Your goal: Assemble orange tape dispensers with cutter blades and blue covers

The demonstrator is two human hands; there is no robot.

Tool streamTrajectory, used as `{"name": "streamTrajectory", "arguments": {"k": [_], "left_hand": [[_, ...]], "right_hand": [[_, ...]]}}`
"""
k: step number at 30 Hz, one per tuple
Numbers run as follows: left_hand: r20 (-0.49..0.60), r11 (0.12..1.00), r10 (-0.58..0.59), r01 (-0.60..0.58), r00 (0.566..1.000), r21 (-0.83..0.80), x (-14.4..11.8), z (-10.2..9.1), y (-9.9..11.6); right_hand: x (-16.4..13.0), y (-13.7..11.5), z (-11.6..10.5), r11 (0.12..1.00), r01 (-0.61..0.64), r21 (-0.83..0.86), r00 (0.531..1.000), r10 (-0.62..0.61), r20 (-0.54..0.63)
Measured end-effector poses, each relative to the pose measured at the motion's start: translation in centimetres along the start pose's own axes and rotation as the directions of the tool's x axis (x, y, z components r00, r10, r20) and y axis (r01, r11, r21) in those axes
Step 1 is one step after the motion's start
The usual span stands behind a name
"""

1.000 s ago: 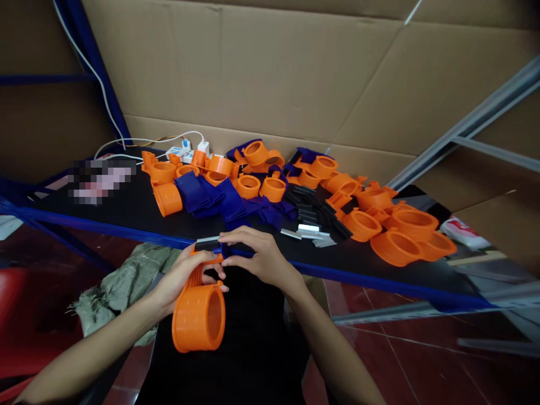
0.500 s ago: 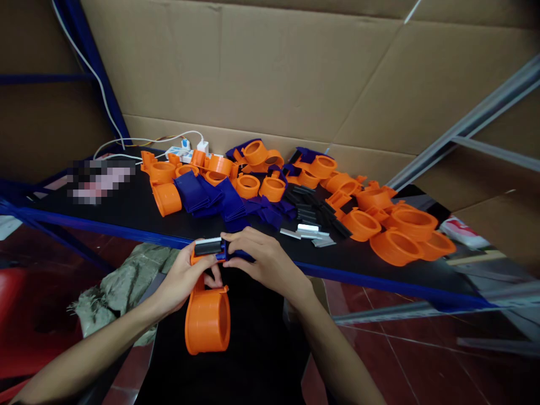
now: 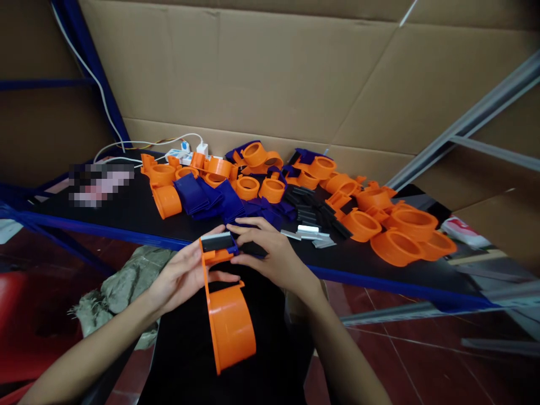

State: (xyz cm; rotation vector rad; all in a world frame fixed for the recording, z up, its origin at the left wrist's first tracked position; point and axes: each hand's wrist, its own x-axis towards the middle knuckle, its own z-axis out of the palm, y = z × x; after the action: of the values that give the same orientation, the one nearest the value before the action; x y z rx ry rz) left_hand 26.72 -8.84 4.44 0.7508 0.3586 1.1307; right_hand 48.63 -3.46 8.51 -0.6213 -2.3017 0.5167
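Note:
An orange packing-tape dispenser (image 3: 232,326) hangs in front of my body, ring end down. Its upper end carries a black holder (image 3: 216,242) with a silver toothed blade (image 3: 216,234) and a dark blue flap (image 3: 233,247) at the right side. My left hand (image 3: 181,275) is closed round the upper frame, thumb at the left end of the black holder and other fingers behind. The thumb and fingertips of my right hand (image 3: 274,253) grip the right end at the blue flap. Part of the flap is hidden by these fingers.
On the black shelf (image 3: 130,208) lie several orange dispenser bodies (image 3: 399,246), dark blue flaps (image 3: 196,194), black holders (image 3: 307,215) and loose silver blades (image 3: 324,241). A white power strip (image 3: 174,154) with cables sits behind. A red chair (image 3: 25,320) and crumpled sack (image 3: 130,281) are at left.
The dispenser has turned, its ring swinging right so its side wall faces me. My left thumb has moved from the front of the holder to its left end; both hands have shifted slightly right.

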Motion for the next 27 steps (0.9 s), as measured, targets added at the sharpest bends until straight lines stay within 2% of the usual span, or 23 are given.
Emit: {"name": "streamTrajectory", "arguments": {"k": [2,4,6,7,9,12,14,17,18,20,22,24,27], "left_hand": [[0.002,0.997,0.042,-0.042,0.999,0.07,-0.1,-0.5,-0.2],[-0.045,0.986,0.081,-0.073,0.996,0.151,-0.3,-1.0,-0.4],[-0.105,0.974,0.075,-0.051,0.992,0.219,-0.4,-1.2,-0.4],[-0.145,0.967,0.085,-0.047,0.986,0.25,-0.5,-1.2,-0.3],[-0.234,0.949,0.135,-0.057,0.963,0.311,-0.5,-1.0,-0.1],[-0.343,0.938,0.183,-0.059,0.921,0.342,-0.7,-0.6,-0.1],[-0.387,0.947,0.191,-0.066,0.902,0.313,-0.8,-0.4,-0.4],[-0.365,0.957,0.219,-0.127,0.905,0.262,-0.8,-0.2,-0.8],[-0.328,0.962,0.217,-0.146,0.919,0.229,-0.7,-0.1,-0.9],[-0.245,0.982,0.169,-0.142,0.955,0.123,-0.6,0.1,-0.9],[-0.2,0.994,0.108,-0.106,0.974,0.02,-0.4,0.4,-0.8],[-0.178,0.997,0.059,-0.066,0.982,-0.034,-0.4,0.5,-0.8],[-0.104,0.998,0.022,-0.028,0.994,-0.053,-0.5,0.3,-0.7]], "right_hand": [[-0.2,-0.9,-1.0,1.0,0.015,-0.004,1.0,-0.015,0.023],[-0.6,-1.8,-2.0,1.0,0.013,-0.014,0.998,-0.014,-0.063],[-1.1,-2.9,-2.7,0.999,-0.02,-0.035,0.985,0.014,-0.17],[-1.2,-3.5,-2.8,0.998,-0.043,-0.047,0.984,0.034,-0.177],[-1.4,-4.7,-2.5,0.993,-0.083,-0.082,0.995,0.077,-0.063],[-1.2,-6.1,-0.7,0.981,-0.075,-0.179,0.984,0.102,0.147],[-1.0,-6.6,0.8,0.964,-0.046,-0.261,0.98,0.094,0.178],[-0.9,-6.3,2.1,0.961,-0.082,-0.265,0.984,0.12,0.128],[-0.8,-6.0,2.2,0.972,-0.123,-0.199,0.984,0.145,0.102],[-0.7,-5.3,1.9,0.971,-0.234,0.047,0.972,0.232,0.047],[-0.6,-4.4,1.3,0.867,-0.336,0.368,0.938,0.345,0.043],[-0.4,-3.6,0.9,0.663,-0.406,0.629,0.898,0.417,0.139],[-0.1,-2.6,1.3,0.391,-0.471,0.791,0.858,0.412,0.308]]}}
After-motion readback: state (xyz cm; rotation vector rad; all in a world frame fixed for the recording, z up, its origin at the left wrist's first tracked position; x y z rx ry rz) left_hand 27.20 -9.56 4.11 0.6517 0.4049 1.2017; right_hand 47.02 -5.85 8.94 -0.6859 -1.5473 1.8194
